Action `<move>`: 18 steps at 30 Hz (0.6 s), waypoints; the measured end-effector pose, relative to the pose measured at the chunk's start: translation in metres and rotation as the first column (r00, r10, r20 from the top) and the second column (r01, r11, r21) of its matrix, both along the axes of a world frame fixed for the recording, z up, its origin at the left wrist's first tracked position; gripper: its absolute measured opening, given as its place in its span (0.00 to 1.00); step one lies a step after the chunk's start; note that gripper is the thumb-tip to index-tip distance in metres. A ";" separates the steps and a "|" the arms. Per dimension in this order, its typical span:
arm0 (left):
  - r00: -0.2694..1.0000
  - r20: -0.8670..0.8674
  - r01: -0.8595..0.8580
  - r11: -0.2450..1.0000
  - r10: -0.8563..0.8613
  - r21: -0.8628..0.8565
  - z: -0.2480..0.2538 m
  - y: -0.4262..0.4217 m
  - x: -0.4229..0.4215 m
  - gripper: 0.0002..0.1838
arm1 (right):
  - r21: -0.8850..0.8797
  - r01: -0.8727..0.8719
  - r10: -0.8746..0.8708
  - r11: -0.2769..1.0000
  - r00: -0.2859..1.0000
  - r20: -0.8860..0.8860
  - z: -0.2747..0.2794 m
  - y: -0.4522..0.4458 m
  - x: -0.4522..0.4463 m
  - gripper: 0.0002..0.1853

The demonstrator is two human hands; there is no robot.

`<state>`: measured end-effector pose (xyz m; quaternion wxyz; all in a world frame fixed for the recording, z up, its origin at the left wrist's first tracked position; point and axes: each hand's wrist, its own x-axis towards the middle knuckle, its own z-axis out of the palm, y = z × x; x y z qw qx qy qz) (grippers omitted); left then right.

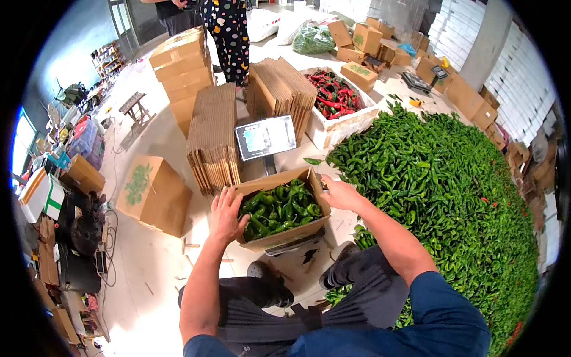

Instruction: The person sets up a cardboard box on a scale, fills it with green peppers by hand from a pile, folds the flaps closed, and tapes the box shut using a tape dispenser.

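Observation:
An open cardboard box (285,238) full of green peppers (279,208) sits on a scale between my feet and the scale's display (266,137). My left hand (227,215) lies against the box's left side, fingers spread, holding nothing. At the right side of the box is my right hand (339,193), its fingers bent near the upper right corner; what they hold, if anything, is hidden. Right of the box spreads a large heap of green peppers (428,172). Behind the display stand stacks of flattened cardboard (213,134).
A white foam box (324,134) of red peppers stands behind the heap. A closed carton (153,193) is on the left, near a small stool (134,107). Stacked cartons (181,65) and two people, one in dotted trousers (229,41), are at the back.

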<state>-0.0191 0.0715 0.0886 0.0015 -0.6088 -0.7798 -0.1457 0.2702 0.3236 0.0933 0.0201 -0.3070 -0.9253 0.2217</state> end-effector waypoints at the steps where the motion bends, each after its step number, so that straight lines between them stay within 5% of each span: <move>1: 1.000 0.007 0.020 0.999 -0.020 -0.026 0.000 0.000 -0.002 0.39 | 0.001 0.003 -0.003 1.000 1.000 0.000 0.003 0.001 0.000 0.31; 5: 0.996 -0.022 0.085 0.986 -0.089 -0.141 -0.010 -0.009 -0.005 0.43 | -0.020 -0.047 0.046 0.999 0.998 -0.045 -0.021 0.011 -0.005 0.37; 11: 0.991 -0.115 0.039 0.975 -0.066 -0.219 -0.039 0.001 0.013 0.43 | -0.014 0.011 -0.009 1.000 0.993 0.121 -0.024 -0.004 -0.021 0.45; 18: 0.994 -0.003 0.104 0.981 -0.106 -0.161 -0.040 0.012 0.017 0.26 | 0.163 -0.077 0.038 0.984 0.973 0.228 -0.029 -0.018 -0.037 0.42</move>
